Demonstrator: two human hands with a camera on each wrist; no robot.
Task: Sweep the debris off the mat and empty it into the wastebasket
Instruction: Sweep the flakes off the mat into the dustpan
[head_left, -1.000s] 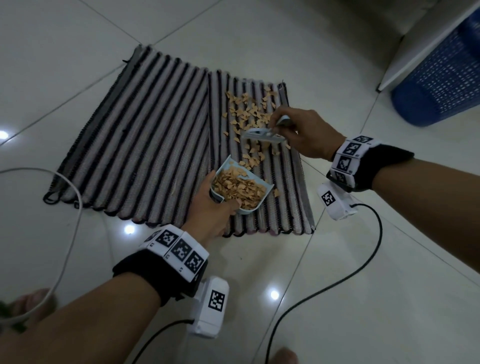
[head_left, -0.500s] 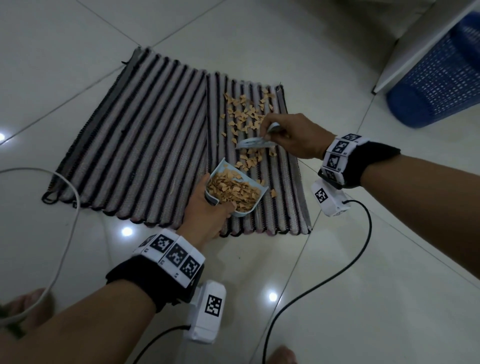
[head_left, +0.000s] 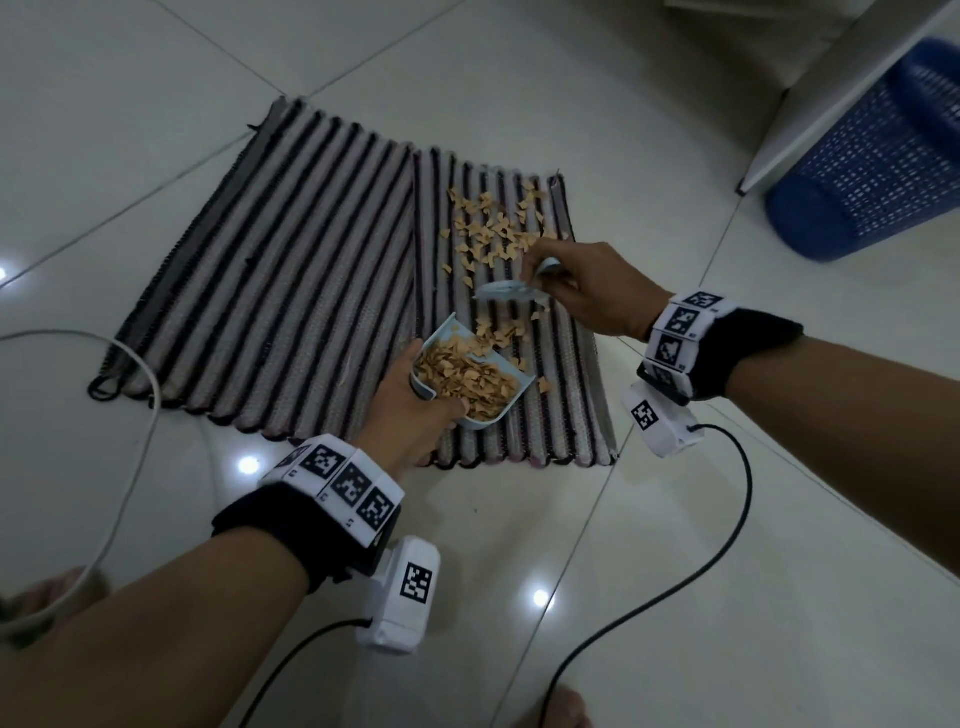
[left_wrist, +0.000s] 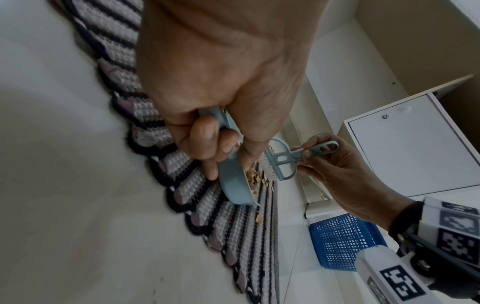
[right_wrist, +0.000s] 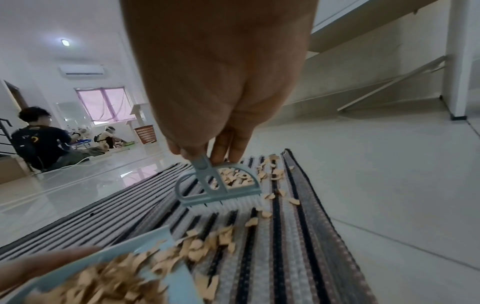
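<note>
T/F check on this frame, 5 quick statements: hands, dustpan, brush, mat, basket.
1. The left hand grips the light blue plastic dustpan. True.
2. The dustpan is empty. False: tan paper-like scraps fill it.
3. The right hand holds the small light blue hand brush. True.
4. The striped woven mat is swept clean. False: scraps remain beyond the brush.
5. The blue mesh plastic wastebasket stands on the mat. False: on the tile floor, apart.

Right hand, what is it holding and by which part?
The right hand pinches the small brush by its handle, bristles down on the mat.
</note>
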